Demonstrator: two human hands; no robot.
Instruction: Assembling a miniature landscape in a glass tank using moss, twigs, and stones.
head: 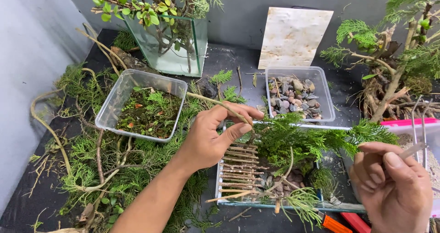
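Observation:
My left hand [213, 132] pinches a thin twig [215, 102] that carries a green conifer sprig [293, 139] over a shallow glass tray [284, 205]. Inside the tray lie a small fence of twigs [236, 166], dark stones and more green sprigs. My right hand [389, 178] is closed around long metal tweezers [419, 123] at the right, their tips pointing up, beside the sprig's outer end.
A clear tub of moss and greenery [117, 100] sits left, a clear tub of pebbles [321, 93] behind the tray. A glass tank with a leafy plant [167, 31] stands at the back. Driftwood with foliage [394, 77] is right. An orange-handled tool [334, 224] lies in front.

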